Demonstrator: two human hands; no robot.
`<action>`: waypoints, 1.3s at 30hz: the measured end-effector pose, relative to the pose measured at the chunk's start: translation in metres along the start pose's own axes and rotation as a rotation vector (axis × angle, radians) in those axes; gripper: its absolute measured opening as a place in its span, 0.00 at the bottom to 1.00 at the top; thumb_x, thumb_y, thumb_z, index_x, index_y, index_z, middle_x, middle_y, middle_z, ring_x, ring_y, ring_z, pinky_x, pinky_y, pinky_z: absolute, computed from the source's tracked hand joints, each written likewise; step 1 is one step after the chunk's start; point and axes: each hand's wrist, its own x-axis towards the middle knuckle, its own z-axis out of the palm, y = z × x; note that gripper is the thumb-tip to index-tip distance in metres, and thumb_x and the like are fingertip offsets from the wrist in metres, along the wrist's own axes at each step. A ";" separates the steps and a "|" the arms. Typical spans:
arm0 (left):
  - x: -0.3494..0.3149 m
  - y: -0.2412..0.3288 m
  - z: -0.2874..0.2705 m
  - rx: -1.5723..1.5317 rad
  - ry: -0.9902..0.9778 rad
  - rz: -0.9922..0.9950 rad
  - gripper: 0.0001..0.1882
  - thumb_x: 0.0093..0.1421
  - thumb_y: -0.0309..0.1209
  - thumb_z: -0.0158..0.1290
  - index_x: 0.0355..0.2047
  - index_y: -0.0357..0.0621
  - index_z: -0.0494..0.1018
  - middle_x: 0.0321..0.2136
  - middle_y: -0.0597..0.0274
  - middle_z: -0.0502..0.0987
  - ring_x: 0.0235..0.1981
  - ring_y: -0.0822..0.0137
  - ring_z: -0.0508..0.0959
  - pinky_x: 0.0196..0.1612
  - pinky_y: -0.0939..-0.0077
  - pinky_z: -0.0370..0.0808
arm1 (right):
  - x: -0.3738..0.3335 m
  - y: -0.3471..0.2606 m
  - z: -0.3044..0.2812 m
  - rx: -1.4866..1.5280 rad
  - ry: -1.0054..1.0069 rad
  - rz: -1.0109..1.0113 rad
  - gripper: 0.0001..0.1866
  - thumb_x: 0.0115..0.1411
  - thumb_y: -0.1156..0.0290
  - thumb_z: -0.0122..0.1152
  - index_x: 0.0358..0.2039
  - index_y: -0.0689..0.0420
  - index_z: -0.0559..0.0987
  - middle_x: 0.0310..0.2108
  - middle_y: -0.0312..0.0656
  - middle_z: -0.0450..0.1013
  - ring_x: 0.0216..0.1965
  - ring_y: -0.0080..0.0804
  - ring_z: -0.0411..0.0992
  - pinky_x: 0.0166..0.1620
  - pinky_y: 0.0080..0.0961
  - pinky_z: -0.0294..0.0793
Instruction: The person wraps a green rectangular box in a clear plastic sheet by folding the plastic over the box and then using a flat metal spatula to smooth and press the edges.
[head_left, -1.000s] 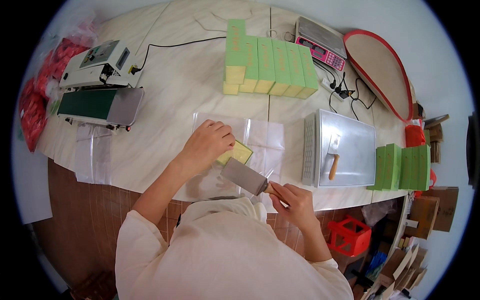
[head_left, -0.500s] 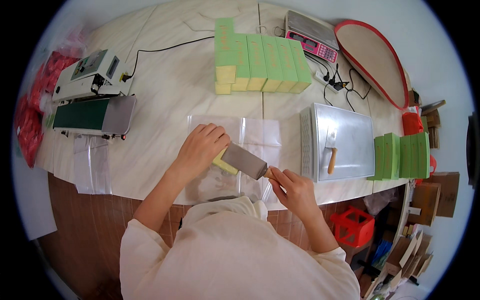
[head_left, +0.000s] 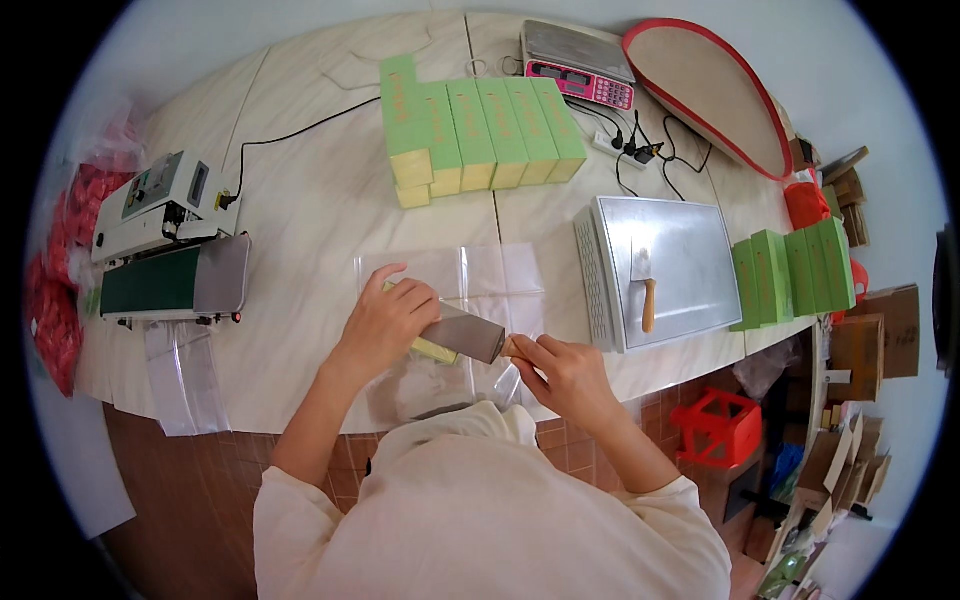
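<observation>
My right hand (head_left: 562, 375) grips the wooden handle of a cleaver (head_left: 468, 333) with a broad, grey rectangular blade. The blade lies slanted over a pale yellow-green block (head_left: 436, 351), covering much of it. My left hand (head_left: 392, 318) is closed over the far left end of the block and blade, with one finger lifted; the exact grip beneath the fingers is hidden. Under both hands, clear plastic bags (head_left: 505, 275) are spread at the table's front edge.
Behind the hands stands a row of green boxes (head_left: 505, 135). To the right, a metal-topped unit (head_left: 690, 260) carries a wooden-handled spatula (head_left: 648, 300), with more green boxes (head_left: 770, 275) beyond. A sealing machine (head_left: 165, 270) is at left, a scale (head_left: 580, 70) and power strip (head_left: 625, 150) at the back.
The view has shifted, so the table's things appear lower at the left and farther left overall. One left finger has lifted, and the blade now appears tilted differently over the block.
</observation>
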 end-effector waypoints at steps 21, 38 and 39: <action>-0.082 -0.027 0.064 -1.068 0.568 -0.816 0.35 0.71 0.57 0.27 0.58 0.41 0.65 0.55 0.57 0.71 0.58 0.63 0.68 0.63 0.66 0.60 | -0.140 0.266 -0.002 -0.226 0.602 1.060 0.19 0.69 0.57 0.48 0.43 0.61 0.77 0.33 0.52 0.78 0.35 0.51 0.76 0.38 0.42 0.72; -0.017 0.000 0.096 -1.395 0.590 -0.985 0.36 0.71 0.58 0.23 0.57 0.42 0.67 0.49 0.61 0.72 0.54 0.65 0.68 0.62 0.72 0.58 | -0.046 -0.016 0.141 0.777 0.021 0.501 0.34 0.64 0.60 0.61 0.65 0.58 0.58 0.56 0.51 0.63 0.52 0.41 0.65 0.56 0.36 0.65; -0.013 0.006 0.102 -1.388 0.595 -1.004 0.36 0.71 0.58 0.23 0.57 0.41 0.67 0.49 0.61 0.72 0.54 0.64 0.68 0.62 0.72 0.58 | -0.048 -0.013 0.154 0.884 0.089 0.581 0.34 0.65 0.58 0.58 0.65 0.58 0.57 0.56 0.50 0.62 0.52 0.39 0.65 0.56 0.36 0.65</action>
